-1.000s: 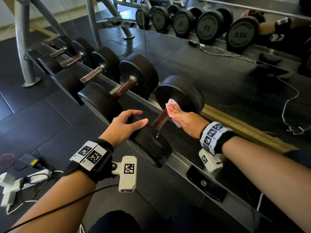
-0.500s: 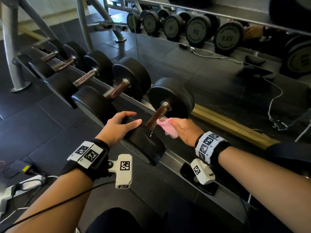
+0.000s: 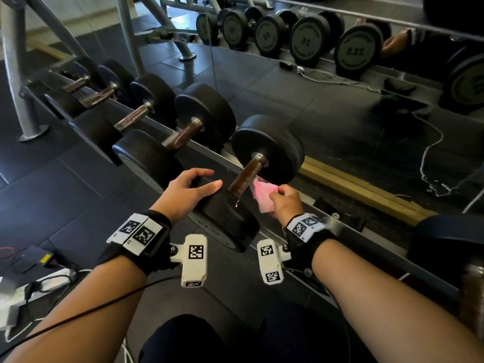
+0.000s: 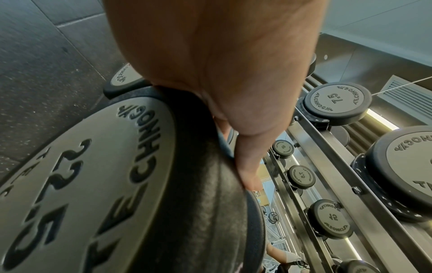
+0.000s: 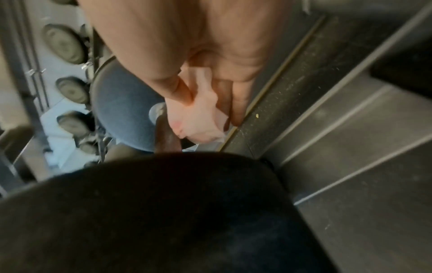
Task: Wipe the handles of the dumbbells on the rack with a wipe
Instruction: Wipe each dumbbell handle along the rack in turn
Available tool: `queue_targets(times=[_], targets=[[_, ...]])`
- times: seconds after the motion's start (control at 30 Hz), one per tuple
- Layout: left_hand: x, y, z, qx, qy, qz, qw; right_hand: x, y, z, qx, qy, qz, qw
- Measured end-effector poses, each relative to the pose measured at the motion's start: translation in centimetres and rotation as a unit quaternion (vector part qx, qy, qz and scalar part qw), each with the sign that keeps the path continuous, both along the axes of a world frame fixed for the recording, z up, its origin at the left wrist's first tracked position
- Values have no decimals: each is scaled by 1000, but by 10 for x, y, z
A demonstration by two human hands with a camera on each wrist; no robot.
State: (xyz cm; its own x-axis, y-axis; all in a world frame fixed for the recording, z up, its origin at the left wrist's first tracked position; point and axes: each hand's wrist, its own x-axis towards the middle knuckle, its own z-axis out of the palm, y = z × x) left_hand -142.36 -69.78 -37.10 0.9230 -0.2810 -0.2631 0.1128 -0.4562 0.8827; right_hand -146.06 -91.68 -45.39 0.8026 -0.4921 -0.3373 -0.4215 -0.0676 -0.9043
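Observation:
A row of black dumbbells lies on a slanted steel rack (image 3: 275, 233). The nearest one, marked 22.5, has a rusty brown handle (image 3: 246, 177) between its two heads. My left hand (image 3: 187, 193) rests on top of its near head (image 3: 230, 221) with fingers laid over the rubber (image 4: 210, 212). My right hand (image 3: 284, 200) pinches a crumpled pink wipe (image 3: 262, 197) just right of that handle, the wipe's edge touching it. In the right wrist view the wipe (image 5: 198, 122) hangs from my fingers beside the handle (image 5: 167, 136), blurred.
More dumbbells continue up the rack to the left, the closest with its handle (image 3: 183, 136) bare. A mirror behind reflects dumbbell faces (image 3: 307, 41). Another dumbbell handle (image 3: 471, 305) sits at the far right. Cables and a power strip (image 3: 34, 286) lie on the floor.
My right hand has pulled back off the top of the handle to its right side, still holding the wipe. The left hand has stayed on the near head.

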Motion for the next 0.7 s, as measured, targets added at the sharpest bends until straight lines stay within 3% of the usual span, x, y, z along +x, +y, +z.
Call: queue_targets(times=[0.1, 0.23, 0.4, 0.7], targets=[[0, 0, 1, 5, 2, -7, 1000, 7, -2, -4, 67, -27, -26, 997], [0, 0, 3, 14, 0, -21, 1000, 10, -5, -14, 43, -58, -34, 997], [0, 2, 4, 16, 7, -23, 1000, 12, 4, -21, 74, -140, 35, 987], [-1, 2, 5, 23, 10, -31, 999, 12, 3, -24, 150, -130, 109, 974]])
